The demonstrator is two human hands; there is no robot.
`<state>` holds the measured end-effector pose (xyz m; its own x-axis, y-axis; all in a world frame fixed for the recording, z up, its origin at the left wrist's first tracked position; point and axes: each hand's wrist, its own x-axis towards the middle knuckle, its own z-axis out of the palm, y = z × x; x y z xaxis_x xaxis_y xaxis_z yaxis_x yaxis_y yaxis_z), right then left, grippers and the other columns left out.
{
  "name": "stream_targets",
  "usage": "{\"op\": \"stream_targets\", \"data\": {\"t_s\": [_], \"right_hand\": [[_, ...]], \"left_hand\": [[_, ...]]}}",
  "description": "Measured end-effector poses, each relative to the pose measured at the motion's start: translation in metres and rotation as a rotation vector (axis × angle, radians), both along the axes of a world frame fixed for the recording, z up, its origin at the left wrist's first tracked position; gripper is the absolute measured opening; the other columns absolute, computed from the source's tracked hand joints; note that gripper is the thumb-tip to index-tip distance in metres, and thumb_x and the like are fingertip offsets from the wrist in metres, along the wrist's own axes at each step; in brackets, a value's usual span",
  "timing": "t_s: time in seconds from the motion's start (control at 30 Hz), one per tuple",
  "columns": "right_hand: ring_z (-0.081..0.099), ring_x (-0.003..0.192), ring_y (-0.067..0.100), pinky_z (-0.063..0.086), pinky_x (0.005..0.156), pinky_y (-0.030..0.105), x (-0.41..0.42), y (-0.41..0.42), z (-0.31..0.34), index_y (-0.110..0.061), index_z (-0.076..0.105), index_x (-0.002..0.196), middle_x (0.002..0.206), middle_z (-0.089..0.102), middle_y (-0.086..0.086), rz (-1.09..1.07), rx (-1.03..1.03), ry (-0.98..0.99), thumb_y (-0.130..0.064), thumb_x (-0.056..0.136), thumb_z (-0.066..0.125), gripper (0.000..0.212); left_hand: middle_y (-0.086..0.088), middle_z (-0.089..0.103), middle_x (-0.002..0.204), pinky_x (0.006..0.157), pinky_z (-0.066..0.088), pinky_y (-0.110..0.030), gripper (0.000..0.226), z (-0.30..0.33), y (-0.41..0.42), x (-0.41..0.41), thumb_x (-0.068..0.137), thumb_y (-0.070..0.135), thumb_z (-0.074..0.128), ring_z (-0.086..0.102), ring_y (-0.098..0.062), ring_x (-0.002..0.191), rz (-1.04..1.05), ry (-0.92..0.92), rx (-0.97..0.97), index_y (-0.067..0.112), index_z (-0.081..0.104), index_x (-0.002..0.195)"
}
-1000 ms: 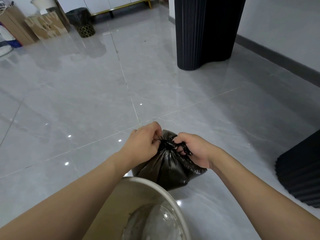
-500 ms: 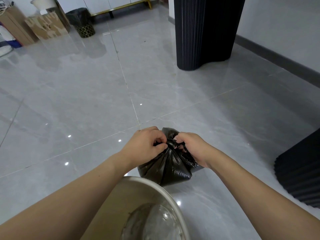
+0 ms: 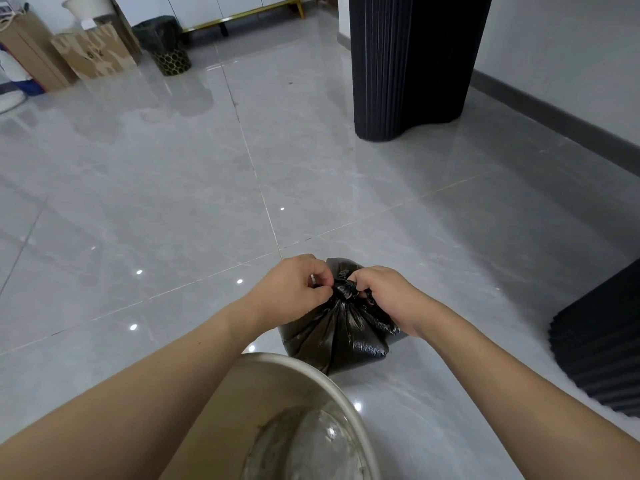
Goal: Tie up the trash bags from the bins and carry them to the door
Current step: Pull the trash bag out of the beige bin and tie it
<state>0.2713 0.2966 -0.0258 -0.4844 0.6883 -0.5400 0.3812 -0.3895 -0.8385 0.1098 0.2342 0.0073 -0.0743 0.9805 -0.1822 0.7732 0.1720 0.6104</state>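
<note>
Risk: thin plastic at the neck could tear or the knot slip if the ends get pulled unevenly; a loose knot would probably open during the carry to the door. Left hand (image 3: 294,289) and right hand (image 3: 388,299) both clenched, fingers pinching the twisted knot atop the small crinkled black plastic trash bag (image 3: 341,336). Bag sits on the glossy grey tiled floor (image 3: 173,202), just beyond the round beige bin (image 3: 322,379) rim.
</note>
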Motion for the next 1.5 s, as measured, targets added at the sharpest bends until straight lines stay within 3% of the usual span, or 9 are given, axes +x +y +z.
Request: {"op": "stream_targets", "data": {"t_s": [0.1, 0.27, 0.43, 0.67, 0.83, 0.93, 1.07, 1.27, 1.5], "right_hand": [[0.038, 0.073, 0.021, 0.031, 0.066, 0.033, 0.0, -0.003, 0.004, -0.018, 0.057, 0.082, 0.079, 0.042, 0.008, 0.011, 0.038, 0.026, -0.021, 0.07, 0.05, 0.014], [0.037, 0.072, 0.021, 0.031, 0.066, 0.033, -0.003, -0.003, 0.005, -0.019, 0.057, 0.08, 0.076, 0.043, 0.006, -0.001, 0.073, 0.0, -0.022, 0.08, 0.049, 0.008], [0.049, 0.073, 0.023, 0.039, 0.073, 0.036, -0.003, 0.001, 0.003, -0.02, 0.063, 0.076, 0.073, 0.051, 0.005, -0.009, 0.06, -0.009, -0.032, 0.061, 0.049, 0.024], [0.05, 0.072, 0.016, 0.041, 0.069, 0.03, -0.005, 0.001, 0.0, -0.02, 0.06, 0.091, 0.079, 0.054, 0.0, -0.032, 0.09, 0.048, -0.008, 0.09, 0.048, 0.018], [0.05, 0.07, 0.02, 0.043, 0.071, 0.035, -0.002, 0.011, -0.005, -0.028, 0.058, 0.085, 0.073, 0.056, -0.006, -0.156, 0.369, -0.159, -0.011, 0.085, 0.039, 0.026], [0.05, 0.096, 0.021, 0.035, 0.097, 0.038, -0.002, 0.002, -0.006, -0.025, 0.056, 0.109, 0.098, 0.063, -0.007, -0.046, 0.655, -0.323, -0.009, 0.092, 0.035, 0.032], [0.048, 0.111, 0.025, 0.033, 0.097, 0.037, 0.001, 0.002, -0.02, -0.02, 0.059, 0.122, 0.115, 0.059, 0.002, 0.008, 0.975, -0.553, -0.02, 0.1, 0.038, 0.031], [0.045, 0.112, 0.023, 0.033, 0.095, 0.032, -0.011, 0.012, -0.012, -0.013, 0.063, 0.105, 0.115, 0.051, 0.003, -0.08, 0.866, -0.389, -0.025, 0.101, 0.042, 0.025], [0.053, 0.08, 0.024, 0.035, 0.062, 0.035, -0.069, 0.02, 0.118, -0.01, 0.05, 0.089, 0.082, 0.057, 0.003, -0.162, 0.765, -0.187, -0.029, 0.102, 0.036, 0.027]], "left_hand": [[0.008, 0.049, 0.058, 0.049, 0.034, -0.016, 0.01, 0.007, 0.002, 0.002, 0.081, 0.01, 0.062, 0.042, -0.006, 0.05, 0.13, -0.214, -0.132, 0.009, 0.059, 0.071], [0.001, 0.052, 0.072, 0.061, 0.034, -0.022, 0.012, 0.011, 0.008, 0.003, 0.083, 0.01, 0.057, 0.05, -0.015, 0.073, 0.318, -0.439, -0.216, 0.015, 0.054, 0.073], [0.003, 0.059, 0.073, 0.053, 0.038, -0.017, 0.008, 0.003, 0.004, 0.001, 0.084, 0.019, 0.068, 0.05, -0.011, 0.059, 0.214, -0.23, -0.2, 0.012, 0.065, 0.089], [-0.002, 0.03, 0.07, 0.062, 0.022, -0.033, 0.024, 0.015, 0.011, 0.009, 0.09, 0.024, 0.042, 0.028, -0.019, 0.066, 0.424, -0.326, -0.331, 0.018, 0.033, 0.069], [-0.006, 0.046, 0.077, 0.072, 0.034, -0.036, 0.03, 0.008, 0.008, -0.013, 0.089, 0.033, 0.038, 0.042, -0.027, 0.08, 0.405, 0.069, -0.365, 0.011, 0.042, 0.069], [-0.006, 0.045, 0.074, 0.069, 0.035, -0.032, 0.031, 0.003, 0.007, -0.022, 0.093, 0.027, 0.038, 0.043, -0.029, 0.08, 0.411, 0.137, -0.327, 0.01, 0.043, 0.067], [-0.004, 0.042, 0.075, 0.06, 0.029, -0.03, 0.025, 0.002, 0.002, -0.022, 0.096, 0.023, 0.036, 0.038, -0.02, 0.068, 0.514, -0.145, -0.233, 0.009, 0.045, 0.078], [-0.004, 0.054, 0.086, 0.069, 0.04, -0.035, 0.029, 0.004, -0.001, -0.031, 0.103, 0.029, 0.034, 0.048, -0.018, 0.075, 0.613, -0.192, 0.0, 0.006, 0.051, 0.104], [0.004, 0.05, 0.077, 0.072, 0.033, -0.031, 0.025, 0.105, 0.009, -0.062, 0.104, 0.029, 0.034, 0.05, -0.025, 0.082, 0.746, -0.167, 0.307, 0.008, 0.046, 0.1]]}}
